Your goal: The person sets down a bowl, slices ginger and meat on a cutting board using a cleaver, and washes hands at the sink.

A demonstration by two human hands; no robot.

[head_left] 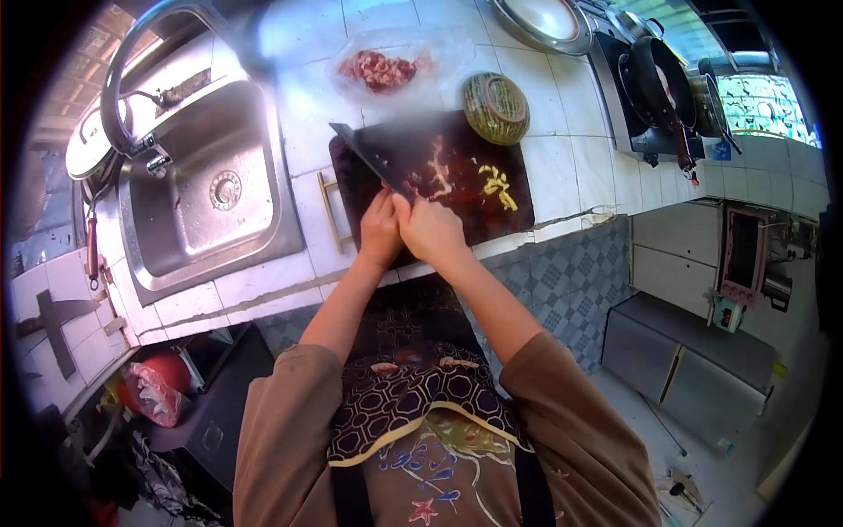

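My right hand [432, 228] is closed round the handle end of a kitchen knife [362, 153], whose dark blade slants up and left over the dark cutting board [479, 220]. My left hand [381, 230] touches the right one, its fingers drawn together beside the knife; what they hold, if anything, is hidden. Pale and reddish strips of raw meat [440, 167] lie on the board right of the blade. Farther right is a small pile of chopped yellow pieces [498, 188]. A green patterned bowl [496, 107] sits upside down at the board's far right corner.
Beyond the board, raw meat [380, 70] lies on a clear plastic bag [439, 63]. A steel sink [211, 250] with a curved faucet [110, 97] is on the left. A black pan [660, 83] sits on the stove at right. Metal basins [575, 39] stand at the back.
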